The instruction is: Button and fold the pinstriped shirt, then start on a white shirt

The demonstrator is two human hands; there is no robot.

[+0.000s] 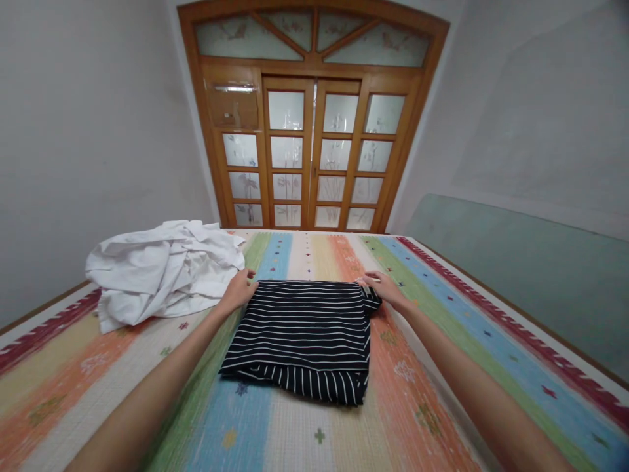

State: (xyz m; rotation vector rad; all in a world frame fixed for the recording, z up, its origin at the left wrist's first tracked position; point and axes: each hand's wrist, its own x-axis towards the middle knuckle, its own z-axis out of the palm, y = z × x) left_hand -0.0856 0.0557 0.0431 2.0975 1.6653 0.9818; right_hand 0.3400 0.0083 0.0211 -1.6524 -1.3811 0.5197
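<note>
A black shirt with thin white stripes (pixel 304 321) lies folded into a rough rectangle in front of me. Its near edge is uneven, with a layer of differently running stripes showing below the top fold. At its far left corner, my left hand (pixel 240 288) pinches the cloth. My right hand (pixel 381 286) is closed on the far right corner, where a short piece of fabric sticks out to the side and something pale shows by the fingertips. The fingers partly hide both corners.
A crumpled heap of white cloth (pixel 167 269) lies to the left, close to my left hand. Beneath everything is a bed cover with coloured stripes (pixel 319 436). A pale green board (pixel 521 255) stands along the right side. Wooden glazed doors (pixel 314 151) are beyond the far edge.
</note>
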